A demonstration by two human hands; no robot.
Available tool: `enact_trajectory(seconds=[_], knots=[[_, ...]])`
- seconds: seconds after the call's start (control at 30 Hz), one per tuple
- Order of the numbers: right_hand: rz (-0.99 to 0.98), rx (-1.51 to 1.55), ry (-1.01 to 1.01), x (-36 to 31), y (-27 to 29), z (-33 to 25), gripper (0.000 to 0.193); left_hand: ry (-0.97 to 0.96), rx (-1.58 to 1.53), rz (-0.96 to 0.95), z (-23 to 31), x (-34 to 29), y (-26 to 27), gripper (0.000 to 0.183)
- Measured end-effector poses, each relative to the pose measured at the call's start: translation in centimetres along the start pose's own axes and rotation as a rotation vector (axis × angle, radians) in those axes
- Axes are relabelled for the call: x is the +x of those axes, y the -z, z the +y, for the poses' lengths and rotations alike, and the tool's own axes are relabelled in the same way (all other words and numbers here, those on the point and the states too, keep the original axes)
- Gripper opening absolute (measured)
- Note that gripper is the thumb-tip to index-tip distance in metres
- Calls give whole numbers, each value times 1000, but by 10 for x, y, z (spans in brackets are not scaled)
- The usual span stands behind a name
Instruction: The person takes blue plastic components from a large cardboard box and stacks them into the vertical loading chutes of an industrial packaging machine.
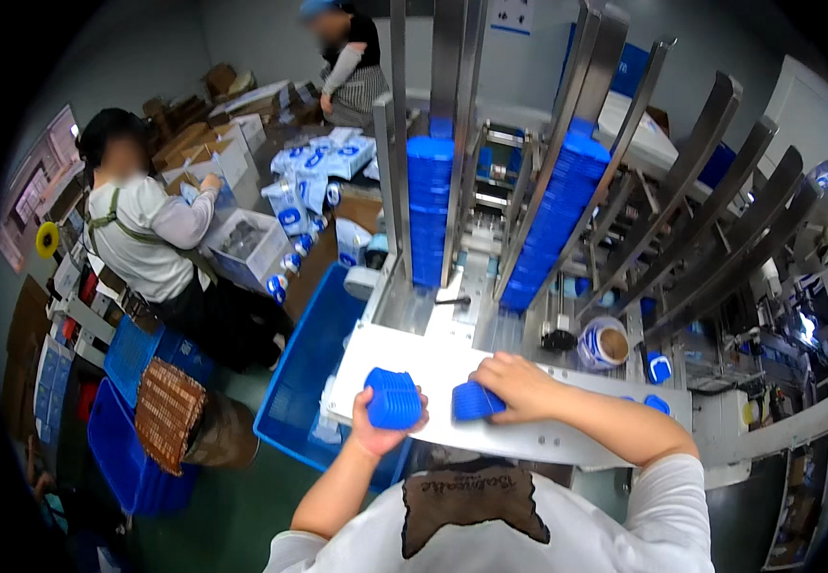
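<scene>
Your left hand (381,440) is closed round a short stack of blue pieces (394,401) over the white bench (373,351); your right hand (519,384) grips a second blue stack (471,402) just right of it, can't tell if that one touches the bench. Ahead, a left blue column (430,210) and a right blue column (555,210) stand between metal rails (446,57); blue crate (283,413) to your left

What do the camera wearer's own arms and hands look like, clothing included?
The left hand and right hand are bare, without gloves, and no watch or band shows at either wrist. The forearms are uncovered too. Short white sleeves belong to a white top with a brown, dark-edged patch on its front.
</scene>
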State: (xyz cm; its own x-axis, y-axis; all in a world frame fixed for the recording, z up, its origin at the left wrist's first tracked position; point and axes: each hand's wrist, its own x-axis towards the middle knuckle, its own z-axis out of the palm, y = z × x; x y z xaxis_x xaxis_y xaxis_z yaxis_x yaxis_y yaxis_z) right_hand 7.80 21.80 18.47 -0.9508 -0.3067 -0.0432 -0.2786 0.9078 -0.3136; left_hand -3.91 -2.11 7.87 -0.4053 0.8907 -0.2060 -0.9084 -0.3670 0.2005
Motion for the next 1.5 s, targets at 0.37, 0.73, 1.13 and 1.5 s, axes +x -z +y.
enact_trajectory(seconds=[0.37,0.73,1.13,1.5], knots=[[355,626,-269,38,-36,1,52,45,706,-235,1,-21,-40,85],[355,1376,-584,118,-24,-12,54,40,801,-298,4,1,-27,49],[1350,-1077,-90,201,368,-10,51,-175,258,47,22,-27,13,55],[40,-1177,-445,215,245,-1,60,-262,235,185,28,-55,32,57]])
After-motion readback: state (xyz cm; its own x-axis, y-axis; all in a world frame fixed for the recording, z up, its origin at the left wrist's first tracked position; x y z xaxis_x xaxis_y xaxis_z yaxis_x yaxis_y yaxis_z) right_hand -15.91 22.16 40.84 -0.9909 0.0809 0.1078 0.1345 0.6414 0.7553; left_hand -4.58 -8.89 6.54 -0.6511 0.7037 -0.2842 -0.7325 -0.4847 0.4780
